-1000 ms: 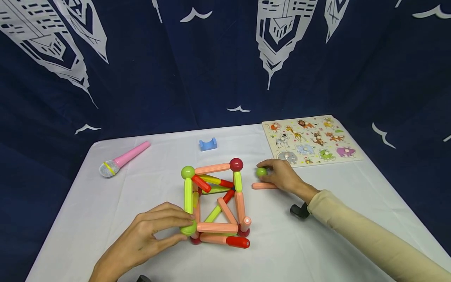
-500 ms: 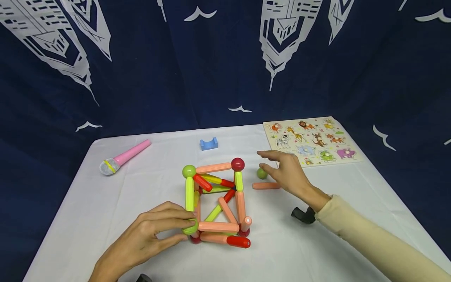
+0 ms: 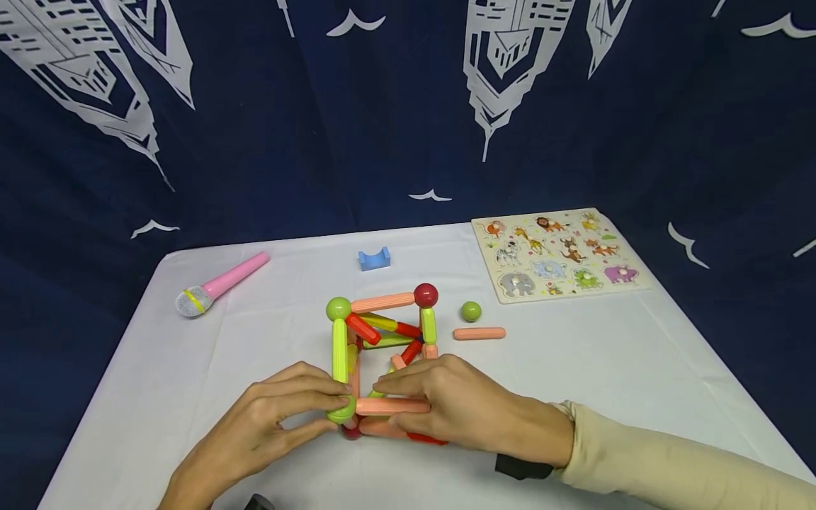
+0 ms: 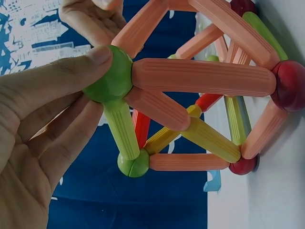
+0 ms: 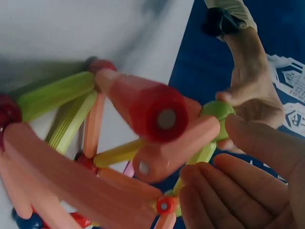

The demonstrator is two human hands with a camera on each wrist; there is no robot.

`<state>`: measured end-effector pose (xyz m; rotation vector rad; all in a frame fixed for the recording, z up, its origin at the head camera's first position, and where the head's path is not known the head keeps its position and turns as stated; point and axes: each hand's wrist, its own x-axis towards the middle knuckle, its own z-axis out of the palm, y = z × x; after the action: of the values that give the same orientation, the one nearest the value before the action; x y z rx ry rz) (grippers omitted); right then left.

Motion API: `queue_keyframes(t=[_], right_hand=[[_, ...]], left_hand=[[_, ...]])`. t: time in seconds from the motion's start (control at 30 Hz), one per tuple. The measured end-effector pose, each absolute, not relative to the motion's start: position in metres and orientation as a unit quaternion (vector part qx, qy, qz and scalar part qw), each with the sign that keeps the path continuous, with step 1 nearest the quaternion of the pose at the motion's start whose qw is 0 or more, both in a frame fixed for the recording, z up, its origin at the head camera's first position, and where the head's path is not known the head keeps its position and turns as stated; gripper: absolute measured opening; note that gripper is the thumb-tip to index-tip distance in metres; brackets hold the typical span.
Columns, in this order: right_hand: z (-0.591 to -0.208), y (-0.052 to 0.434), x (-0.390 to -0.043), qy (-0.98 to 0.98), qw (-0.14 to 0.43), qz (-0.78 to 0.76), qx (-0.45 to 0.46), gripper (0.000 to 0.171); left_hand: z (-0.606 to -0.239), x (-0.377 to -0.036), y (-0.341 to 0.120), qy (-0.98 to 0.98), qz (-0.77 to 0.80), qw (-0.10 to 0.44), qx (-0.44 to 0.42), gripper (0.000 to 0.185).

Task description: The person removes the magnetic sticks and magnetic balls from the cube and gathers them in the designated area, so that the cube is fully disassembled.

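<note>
Pinching the green ball (image 3: 341, 413) with your left hand (image 3: 270, 411), you straddle the pink stick (image 3: 389, 406) with your right hand (image 3: 459, 402), fingers parted, contact unclear; the stick runs crosswise, lower centre of the frame, its free end nearer your right.

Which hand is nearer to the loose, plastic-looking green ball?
Right. In the head view, the right hand is below the green ball, apart from it; the left hand is farther, down and left.
</note>
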<state>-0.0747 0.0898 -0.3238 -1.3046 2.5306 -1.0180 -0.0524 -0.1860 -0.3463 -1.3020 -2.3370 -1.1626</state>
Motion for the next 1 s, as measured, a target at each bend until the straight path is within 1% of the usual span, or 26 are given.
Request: queue_keyframes(t=[0.13, 0.33, 0.6, 0.8, 0.93, 1.0], right_hand=[[-0.325, 0.082, -0.076, 0.827, 0.055, -0.332, -0.450, 0.031], [-0.324, 0.080, -0.074, 0.859, 0.080, -0.281, -0.420, 0.031], [-0.327, 0.082, -0.077, 0.837, 0.030, -0.292, -0.463, 0.024], [-0.322, 0.083, -0.080, 0.835, 0.026, -0.263, -0.483, 0.024], [-0.320, 0.092, -0.081, 0.844, 0.035, -0.271, -0.460, 0.026], [-0.318, 0.100, -0.086, 0.855, 0.033, -0.293, -0.427, 0.028]], left_hand=[[-0.346, -0.051, -0.187, -0.798, -0.399, 0.107, -0.439, 0.028], [-0.345, -0.051, -0.187, -0.806, -0.395, 0.094, -0.430, 0.033], [-0.343, -0.050, -0.185, -0.808, -0.371, 0.108, -0.446, 0.034], [-0.341, -0.048, -0.184, -0.816, -0.352, 0.113, -0.444, 0.036], [-0.341, -0.047, -0.186, -0.817, -0.358, 0.114, -0.437, 0.035], [-0.342, -0.045, -0.188, -0.819, -0.362, 0.113, -0.431, 0.035]])
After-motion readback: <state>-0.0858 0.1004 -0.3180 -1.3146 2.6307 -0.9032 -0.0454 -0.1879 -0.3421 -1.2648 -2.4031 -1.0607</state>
